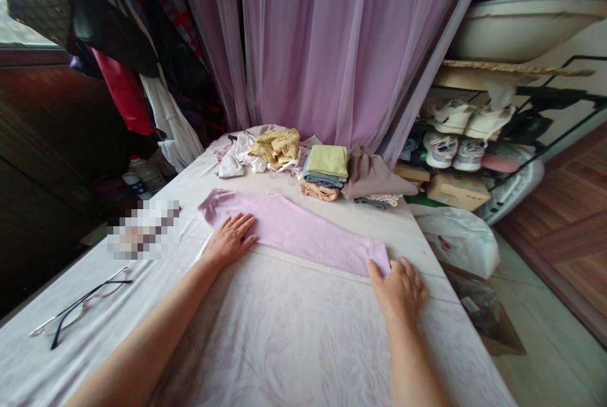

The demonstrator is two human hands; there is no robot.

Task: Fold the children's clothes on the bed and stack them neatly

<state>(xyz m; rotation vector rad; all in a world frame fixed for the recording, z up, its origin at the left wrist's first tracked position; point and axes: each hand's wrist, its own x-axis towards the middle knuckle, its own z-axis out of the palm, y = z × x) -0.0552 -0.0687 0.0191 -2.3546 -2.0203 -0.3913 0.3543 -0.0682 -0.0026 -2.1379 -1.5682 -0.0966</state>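
Left grip [231, 241]: released, laid flat on lilac ribbed garment [294, 233]
Right grip [397, 290]: released, pressed against garment's end

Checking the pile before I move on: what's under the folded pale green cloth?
The pale green cloth sits on folded blue-gray clothing, with a tan knit garment showing lower down. The stack's inner layers and whatever lies directly beneath it are covered.

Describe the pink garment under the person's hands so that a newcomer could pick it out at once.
From the lilac curtain, follow the sheet-covered bed toward the viewer, past the piles of clothes. There a long pale pink knit garment lies flat. Unlike the yellow bundle and folded green stack behind it, it sits alone between the left hand and right hand.
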